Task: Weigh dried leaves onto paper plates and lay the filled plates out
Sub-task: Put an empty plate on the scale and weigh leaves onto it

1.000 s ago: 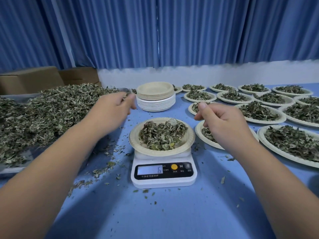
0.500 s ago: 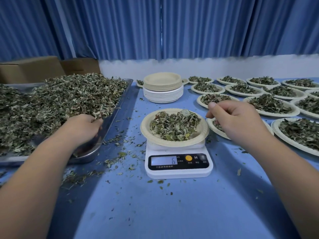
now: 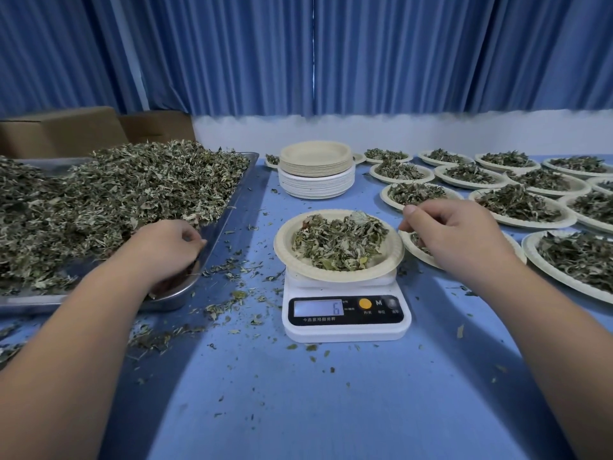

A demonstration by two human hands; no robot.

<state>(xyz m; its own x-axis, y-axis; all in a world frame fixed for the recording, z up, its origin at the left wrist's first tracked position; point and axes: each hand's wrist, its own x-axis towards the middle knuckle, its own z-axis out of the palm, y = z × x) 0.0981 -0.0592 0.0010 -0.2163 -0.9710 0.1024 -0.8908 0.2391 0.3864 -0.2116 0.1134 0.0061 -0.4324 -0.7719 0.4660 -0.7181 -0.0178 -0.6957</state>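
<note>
Paper plate (image 3: 331, 274) w/ leaves (image 3: 338, 244) is sitting on scale (image 3: 345, 328), prob light & bendy, needing rim holds; left hand (image 3: 166, 247) in tray (image 3: 220, 227) & right hand (image 3: 454, 237) are curling, can't tell around what

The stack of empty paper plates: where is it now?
In the head view, the plate stack stands behind the scale, between the leaf tray on its left and filled plates on its right.

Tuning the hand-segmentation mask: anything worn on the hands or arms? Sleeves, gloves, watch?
Nothing worn that shows. Left hand and right hand are ungloved, and both are bare from the wrist to the frame edge: no sleeves, watch, bands or markings. Fingers are partly hidden, so rings can't be ruled out.
</note>
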